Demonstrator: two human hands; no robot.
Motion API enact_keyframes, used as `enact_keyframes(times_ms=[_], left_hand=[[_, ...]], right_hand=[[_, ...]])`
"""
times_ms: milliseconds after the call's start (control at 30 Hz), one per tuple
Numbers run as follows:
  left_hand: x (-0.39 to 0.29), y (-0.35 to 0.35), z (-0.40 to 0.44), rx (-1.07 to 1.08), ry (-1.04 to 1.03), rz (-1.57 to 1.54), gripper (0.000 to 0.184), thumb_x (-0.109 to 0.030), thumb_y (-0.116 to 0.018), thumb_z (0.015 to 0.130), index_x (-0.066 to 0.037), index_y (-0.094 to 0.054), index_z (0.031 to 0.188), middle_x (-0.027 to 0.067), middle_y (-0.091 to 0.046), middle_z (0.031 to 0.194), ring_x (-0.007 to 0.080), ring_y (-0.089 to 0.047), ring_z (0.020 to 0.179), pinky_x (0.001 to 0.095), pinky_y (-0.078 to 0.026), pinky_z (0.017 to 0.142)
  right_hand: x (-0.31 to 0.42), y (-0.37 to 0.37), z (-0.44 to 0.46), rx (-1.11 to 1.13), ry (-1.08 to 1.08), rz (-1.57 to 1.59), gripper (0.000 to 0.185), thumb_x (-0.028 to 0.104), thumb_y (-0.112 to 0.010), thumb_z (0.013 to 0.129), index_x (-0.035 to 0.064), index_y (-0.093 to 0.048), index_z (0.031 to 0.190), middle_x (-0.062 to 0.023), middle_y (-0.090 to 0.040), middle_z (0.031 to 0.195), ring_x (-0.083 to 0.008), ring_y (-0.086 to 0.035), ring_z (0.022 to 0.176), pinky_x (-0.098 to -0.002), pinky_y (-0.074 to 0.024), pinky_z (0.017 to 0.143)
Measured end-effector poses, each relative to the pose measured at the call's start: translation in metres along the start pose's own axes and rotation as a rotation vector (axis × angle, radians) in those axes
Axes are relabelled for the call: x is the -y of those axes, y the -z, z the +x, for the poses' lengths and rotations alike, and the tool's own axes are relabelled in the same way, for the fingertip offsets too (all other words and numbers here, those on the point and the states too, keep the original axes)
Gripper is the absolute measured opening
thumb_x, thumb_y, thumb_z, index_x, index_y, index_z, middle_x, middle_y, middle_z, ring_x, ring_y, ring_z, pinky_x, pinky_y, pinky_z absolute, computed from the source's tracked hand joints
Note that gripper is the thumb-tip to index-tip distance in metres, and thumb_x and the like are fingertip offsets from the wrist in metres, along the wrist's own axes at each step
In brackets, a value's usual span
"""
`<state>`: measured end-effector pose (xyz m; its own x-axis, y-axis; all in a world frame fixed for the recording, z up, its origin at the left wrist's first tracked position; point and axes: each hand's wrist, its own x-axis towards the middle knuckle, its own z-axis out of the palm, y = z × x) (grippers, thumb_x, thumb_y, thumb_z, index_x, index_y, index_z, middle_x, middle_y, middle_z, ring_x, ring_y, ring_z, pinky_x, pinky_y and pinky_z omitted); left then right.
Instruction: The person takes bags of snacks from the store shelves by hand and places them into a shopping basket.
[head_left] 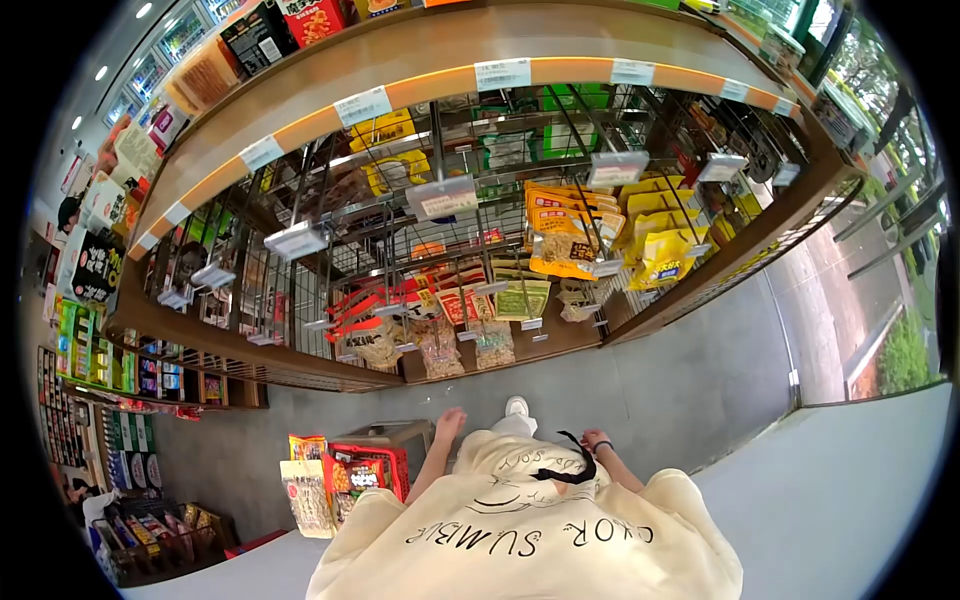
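Note:
My left hand (452,421) hangs low in front of me, fingers loosely apart, holding nothing I can see. Close beside it stands a grey box-like stand (395,432). A red basket (398,466) sits by my left forearm, with a red snack bag (357,474) in it and a pale pouch (307,497) at its left side. On the other side, my right hand (596,438) hangs by my cream shirt (540,530), a dark band round the wrist. Its fingers look relaxed and nothing shows in them. A black strap (560,470) lies across the shirt nearby.
A wooden display shelf (500,45) curves ahead, with wire racks below. Yellow snack bags (665,250), orange bags (565,240) and a green bag (521,300) hang on its hooks. Bins of packets (160,535) stand at the lower left. Glass and greenery (905,350) are at the right.

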<state>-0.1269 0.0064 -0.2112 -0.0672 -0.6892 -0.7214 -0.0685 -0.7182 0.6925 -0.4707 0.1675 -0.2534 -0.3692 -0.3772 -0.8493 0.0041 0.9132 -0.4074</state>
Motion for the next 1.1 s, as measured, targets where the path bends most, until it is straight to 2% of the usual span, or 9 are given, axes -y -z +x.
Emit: enact_keyframes(times_ms=[233, 367, 433, 567, 667, 733, 800, 933, 1100], left_hand=[[-0.069, -0.069, 0.015, 0.257, -0.386, -0.138, 0.018, -0.011, -0.051, 0.077, -0.003, -0.049, 0.093, 0.0045, -0.056, 0.080, 0.0111, -0.053, 0.073, 0.0199, -0.041, 0.062], [-0.139, -0.117, 0.004, 0.331, -0.454, 0.015, 0.020, -0.009, -0.050, 0.078, -0.002, -0.047, 0.096, 0.0068, -0.056, 0.086, 0.0121, -0.053, 0.079, 0.0224, -0.042, 0.068], [-0.173, -0.138, 0.000, 0.360, -0.612, 0.005, 0.019, -0.010, -0.049, 0.078, -0.002, -0.047, 0.096, 0.0066, -0.055, 0.089, 0.0124, -0.053, 0.080, 0.0227, -0.041, 0.070], [-0.232, -0.170, 0.018, 0.365, -0.660, 0.159, 0.030, -0.014, -0.048, 0.080, -0.005, -0.042, 0.108, 0.0064, -0.049, 0.102, 0.0155, -0.046, 0.095, 0.0278, -0.036, 0.080], [-0.273, -0.194, 0.019, 0.292, -0.844, 0.145, 0.041, -0.017, -0.049, 0.080, -0.007, -0.035, 0.116, 0.0080, -0.042, 0.113, 0.0166, -0.040, 0.103, 0.0294, -0.033, 0.084], [-0.291, -0.203, 0.024, 0.288, -0.852, 0.134, 0.045, -0.020, -0.050, 0.079, -0.008, -0.032, 0.119, 0.0085, -0.037, 0.117, 0.0179, -0.036, 0.107, 0.0306, -0.031, 0.086], [-0.296, -0.211, 0.035, 0.282, -0.857, 0.118, 0.050, -0.022, -0.051, 0.079, -0.009, -0.029, 0.122, 0.0091, -0.033, 0.122, 0.0192, -0.032, 0.111, 0.0318, -0.028, 0.089], [-0.302, -0.217, 0.053, 0.183, -0.860, 0.336, 0.055, -0.029, -0.054, 0.076, -0.011, -0.029, 0.122, 0.0097, -0.031, 0.123, 0.0228, -0.027, 0.115, 0.0344, -0.025, 0.090], [-0.312, -0.209, 0.044, 0.310, -0.736, 0.279, 0.045, -0.032, -0.055, 0.075, -0.009, -0.038, 0.110, 0.0088, -0.039, 0.113, 0.0224, -0.031, 0.112, 0.0343, -0.028, 0.087]], right_hand=[[0.048, 0.006, -0.004, -0.170, 0.155, 0.232, 0.023, 0.021, -0.048, 0.071, 0.0048, -0.057, 0.085, -0.0069, -0.061, 0.070, -0.0151, -0.058, 0.060, -0.0256, -0.0456, 0.056], [0.133, 0.025, -0.040, -0.453, 0.591, -0.023, 0.022, 0.022, -0.048, 0.073, 0.0049, -0.056, 0.085, -0.0077, -0.060, 0.068, -0.0177, -0.057, 0.061, -0.0283, -0.0439, 0.060], [0.177, 0.039, -0.044, -0.434, 0.722, 0.056, 0.016, 0.010, -0.045, 0.076, 0.0020, -0.054, 0.087, -0.0044, -0.058, 0.069, -0.0086, -0.052, 0.061, -0.0224, -0.0420, 0.056], [0.269, 0.060, -0.062, -0.447, 0.975, 0.476, 0.018, 0.005, -0.043, 0.079, 0.0028, -0.049, 0.096, -0.0019, -0.055, 0.072, -0.0073, -0.049, 0.066, -0.0187, -0.0405, 0.058], [0.312, 0.073, -0.042, -0.476, 0.952, 0.517, 0.030, 0.003, -0.048, 0.077, 0.0013, -0.041, 0.105, -0.0065, -0.054, 0.088, -0.0109, -0.052, 0.074, -0.0214, -0.0425, 0.065], [0.333, 0.074, -0.031, -0.430, 1.057, 0.432, 0.054, 0.004, -0.057, 0.069, 0.0009, -0.031, 0.116, -0.0138, -0.041, 0.111, -0.0200, -0.042, 0.102, -0.0269, -0.0389, 0.080], [0.341, 0.071, -0.014, -0.635, 1.121, 0.123, 0.071, 0.005, -0.061, 0.065, -0.0002, -0.020, 0.122, -0.0177, -0.026, 0.122, -0.0262, -0.031, 0.111, -0.0305, -0.0320, 0.089], [0.355, 0.073, -0.009, -0.491, 1.147, 0.315, 0.071, 0.009, -0.063, 0.066, -0.0007, -0.021, 0.122, -0.0195, -0.036, 0.114, -0.0288, -0.037, 0.107, -0.0314, -0.0311, 0.089], [0.353, 0.083, -0.014, -0.553, 1.085, 0.276, 0.039, 0.015, -0.059, 0.074, 0.0000, -0.041, 0.105, -0.0139, -0.050, 0.094, -0.0221, -0.050, 0.086, -0.0288, -0.0392, 0.076]])
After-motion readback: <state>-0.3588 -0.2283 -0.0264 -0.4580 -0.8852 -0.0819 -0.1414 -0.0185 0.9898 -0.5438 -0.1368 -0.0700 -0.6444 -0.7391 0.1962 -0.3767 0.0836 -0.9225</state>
